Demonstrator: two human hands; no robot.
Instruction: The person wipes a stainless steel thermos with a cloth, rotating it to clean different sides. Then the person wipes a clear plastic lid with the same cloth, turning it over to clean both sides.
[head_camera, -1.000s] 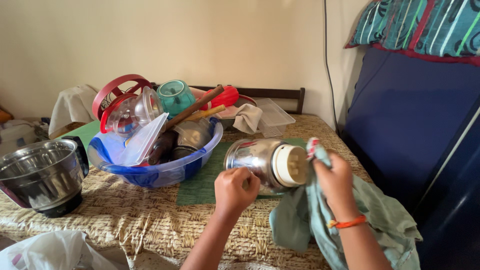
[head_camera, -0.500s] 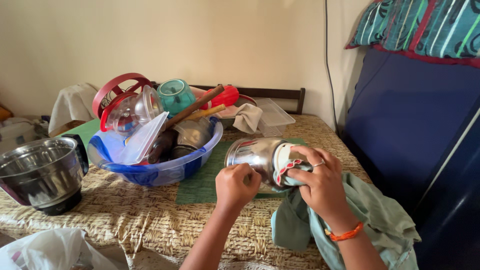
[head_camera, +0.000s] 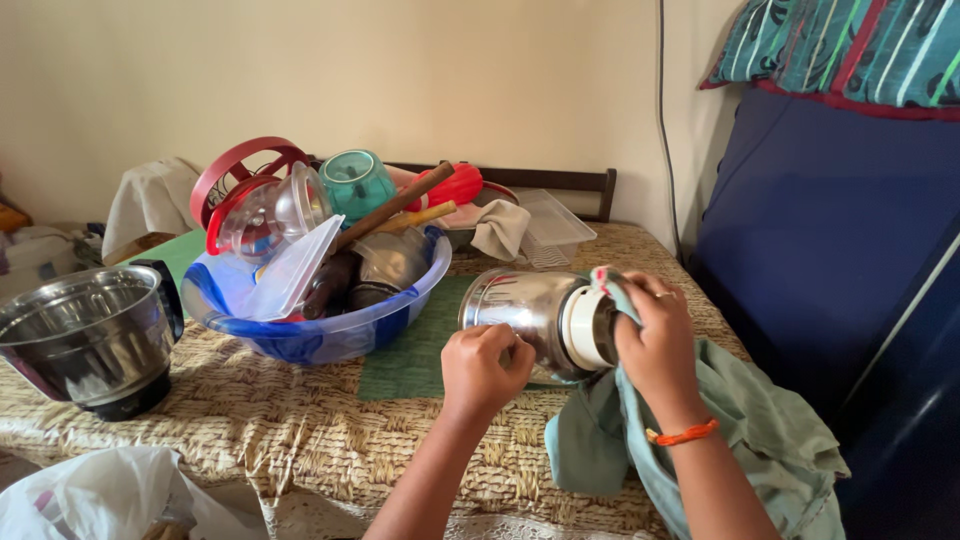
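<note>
A steel mixer jar (head_camera: 525, 308) with a white base lies on its side above the woven table mat (head_camera: 250, 420). My left hand (head_camera: 483, 370) grips its near side, fingers closed. My right hand (head_camera: 655, 335), with an orange thread at the wrist, presses a pale green cloth (head_camera: 760, 430) against the jar's white base; the cloth hangs down over the table edge.
A blue plastic tub (head_camera: 320, 335) piled with lids, a teal cup, a rolling pin and steel vessels sits left of the jar. A second steel jar (head_camera: 85, 335) stands at far left. A white plastic bag (head_camera: 110, 495) lies near. A dark blue surface (head_camera: 830, 230) rises on the right.
My right hand with the cloth has shifted from the front of the jar's base up to its top right edge. The left hand keeps its hold.
</note>
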